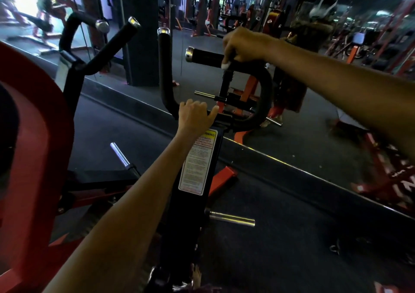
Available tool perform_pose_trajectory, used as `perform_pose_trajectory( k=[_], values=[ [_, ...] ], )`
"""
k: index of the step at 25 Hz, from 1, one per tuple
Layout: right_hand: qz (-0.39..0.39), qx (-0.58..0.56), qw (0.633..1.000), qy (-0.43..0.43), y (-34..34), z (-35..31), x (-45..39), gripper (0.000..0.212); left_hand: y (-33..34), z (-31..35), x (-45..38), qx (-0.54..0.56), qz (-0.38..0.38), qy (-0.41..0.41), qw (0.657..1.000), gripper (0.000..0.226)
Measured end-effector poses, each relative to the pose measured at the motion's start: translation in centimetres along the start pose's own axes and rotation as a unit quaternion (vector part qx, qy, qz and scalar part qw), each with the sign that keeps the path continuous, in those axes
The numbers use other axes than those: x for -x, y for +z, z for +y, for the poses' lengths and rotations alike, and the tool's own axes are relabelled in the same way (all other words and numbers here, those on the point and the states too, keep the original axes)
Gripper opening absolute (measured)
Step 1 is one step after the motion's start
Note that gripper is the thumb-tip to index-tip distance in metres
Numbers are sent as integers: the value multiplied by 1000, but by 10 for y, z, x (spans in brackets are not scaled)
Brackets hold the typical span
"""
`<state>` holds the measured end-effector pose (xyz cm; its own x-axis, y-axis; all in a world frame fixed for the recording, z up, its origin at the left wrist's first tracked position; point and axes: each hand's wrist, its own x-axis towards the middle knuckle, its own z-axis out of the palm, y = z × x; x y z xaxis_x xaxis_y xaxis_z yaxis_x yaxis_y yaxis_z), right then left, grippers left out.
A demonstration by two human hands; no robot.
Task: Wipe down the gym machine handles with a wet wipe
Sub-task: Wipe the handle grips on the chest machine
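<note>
Right hand (241, 46) grips wipe (226, 64) around the sideways-lying handle (207, 57); left hand (195, 115) clasps the frame (197, 203).

1. Dim gym interior; bright bluish-white glare upper left.
2. Small highlights on chrome handle end caps (189, 53).
3. Background blurred; wide-angle bending at frame edges.
</note>
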<state>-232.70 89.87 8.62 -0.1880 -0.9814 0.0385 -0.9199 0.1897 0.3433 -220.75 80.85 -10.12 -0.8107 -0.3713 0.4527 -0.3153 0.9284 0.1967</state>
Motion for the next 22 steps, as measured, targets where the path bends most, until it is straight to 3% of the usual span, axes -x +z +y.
perform_pose_trajectory(
  k=[2,6,10,19,22],
  values=[
    [-28,23,999,15,-12,0,0,21,0,2,0,-2,0,-5,1000,57],
    [108,33,994,4,-12,-40,-40,18,-4,2,0,-8,-9,0,1000,58],
    [92,58,994,-21,9,-45,-47,19,-7,-1,0,1,-29,11,1000,58],
    [54,47,997,-38,19,10,34,21,-5,-2,-1,10,-25,8,1000,57],
    [79,12,997,13,30,25,67,21,-4,-1,-1,9,-22,7,1000,56]
  ],
)
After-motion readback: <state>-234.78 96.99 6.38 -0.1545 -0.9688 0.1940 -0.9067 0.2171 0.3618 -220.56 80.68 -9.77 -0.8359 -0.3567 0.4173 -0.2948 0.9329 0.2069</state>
